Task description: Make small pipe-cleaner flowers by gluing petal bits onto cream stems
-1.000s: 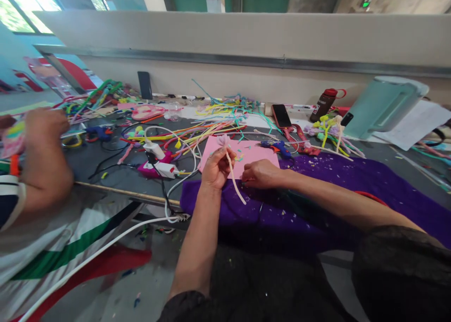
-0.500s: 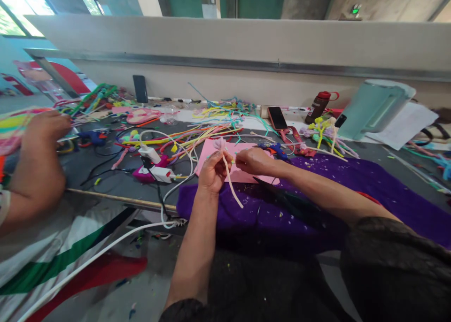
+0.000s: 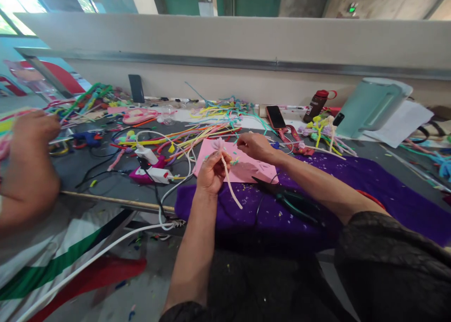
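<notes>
My right grip (image 3: 256, 146) has moved up and away from me since the earlier frame, out over the far part of the pink sheet (image 3: 243, 172), and more of the dark pliers (image 3: 298, 208) now shows below my forearm. My left grip (image 3: 212, 172) stays pinched on the pale stem (image 3: 230, 183), near the middle of the sheet's near side; the lilac flower (image 3: 217, 144) stands just above my fingertips, and the stem's loose end hangs down over the purple cloth (image 3: 268, 218). My fingers hide the place where flower and stem meet, so I cannot tell how they join. The fingers of my right grip are curled with their tips turned from view, and I cannot tell whether they hold anything. That same hand covers most of the blue glue gun (image 3: 275, 145), leaving only a scrap of blue beside my wrist. A red curved thing (image 3: 371, 198) pokes out past my right forearm, too covered to name. On the left, a co-worker's hand (image 3: 35, 125) is over the bench (image 3: 116, 183) with bright strands beside it, cut off by the picture's edge.
</notes>
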A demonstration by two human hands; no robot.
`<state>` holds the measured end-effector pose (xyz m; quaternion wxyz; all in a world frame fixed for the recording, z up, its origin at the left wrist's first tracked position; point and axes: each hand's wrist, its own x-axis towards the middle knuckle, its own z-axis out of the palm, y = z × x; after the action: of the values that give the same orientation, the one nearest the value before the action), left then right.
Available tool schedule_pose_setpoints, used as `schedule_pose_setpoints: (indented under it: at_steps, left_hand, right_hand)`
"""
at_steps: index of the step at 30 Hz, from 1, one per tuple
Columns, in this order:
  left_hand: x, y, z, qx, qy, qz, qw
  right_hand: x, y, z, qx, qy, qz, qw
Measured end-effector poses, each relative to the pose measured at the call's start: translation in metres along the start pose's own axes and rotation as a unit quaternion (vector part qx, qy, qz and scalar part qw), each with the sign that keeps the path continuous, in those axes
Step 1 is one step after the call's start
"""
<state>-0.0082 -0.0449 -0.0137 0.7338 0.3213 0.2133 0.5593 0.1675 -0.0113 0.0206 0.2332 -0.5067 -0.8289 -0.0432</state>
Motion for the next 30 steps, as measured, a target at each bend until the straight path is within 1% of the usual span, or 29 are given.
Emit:
schedule_pose_setpoints:
  at_steps: [2, 5, 7, 9, 11, 12, 14, 16, 19, 21, 22, 24, 26, 30]
  left_hand:
    - [0.001, 0.0, 0.0, 0.0, 0.004, -0.003, 1.0]
    - [0.002, -0.001, -0.001, 0.0, 0.013, -0.005, 1.0]
    - [0.003, -0.001, -0.001, -0.002, 0.012, -0.004, 1.0]
    - [0.004, 0.0, 0.0, -0.004, 0.011, -0.003, 1.0]
    - [0.004, 0.0, 0.001, -0.002, 0.007, -0.013, 1.0]
    - [0.004, 0.0, 0.001, -0.002, 0.008, -0.016, 1.0]
    - [0.005, 0.0, 0.002, -0.002, 0.016, -0.019, 1.0]
    - [0.006, -0.001, 0.003, -0.002, 0.029, -0.015, 0.999]
    - [0.008, -0.003, 0.003, 0.006, 0.037, -0.014, 0.999]
    - [0.01, -0.003, 0.004, 0.009, 0.04, -0.015, 0.999]
    - [0.01, -0.003, 0.004, 0.01, 0.039, -0.015, 0.999]
    - [0.01, -0.003, 0.004, 0.01, 0.036, -0.015, 0.999]
    - [0.009, -0.002, 0.004, 0.011, 0.032, -0.02, 0.999]
    - [0.009, -0.002, 0.005, 0.017, 0.036, -0.029, 0.999]
  right_hand:
    - [-0.014, 0.008, -0.01, 0.001, 0.005, 0.008, 1.0]
    - [-0.05, 0.028, -0.033, -0.003, 0.007, 0.032, 0.999]
    - [-0.083, 0.046, -0.052, 0.001, 0.018, 0.062, 0.998]
    - [-0.118, 0.063, -0.07, 0.004, 0.039, 0.107, 0.994]
    - [-0.154, 0.077, -0.085, -0.007, 0.034, 0.155, 0.987]
    - [-0.172, 0.082, -0.09, -0.015, 0.021, 0.174, 0.984]
    - [-0.207, 0.087, -0.097, -0.041, -0.022, 0.212, 0.976]
    - [-0.241, 0.088, -0.099, -0.079, -0.067, 0.233, 0.967]
    - [-0.286, 0.084, -0.101, -0.132, -0.098, 0.235, 0.958]
    - [-0.308, 0.081, -0.102, -0.154, -0.106, 0.222, 0.957]
    - [-0.316, 0.081, -0.102, -0.162, -0.111, 0.214, 0.957]
    - [-0.322, 0.08, -0.102, -0.169, -0.121, 0.203, 0.957]
    - [-0.319, 0.081, -0.102, -0.17, -0.139, 0.2, 0.955]
    - [-0.304, 0.083, -0.105, -0.163, -0.166, 0.224, 0.946]
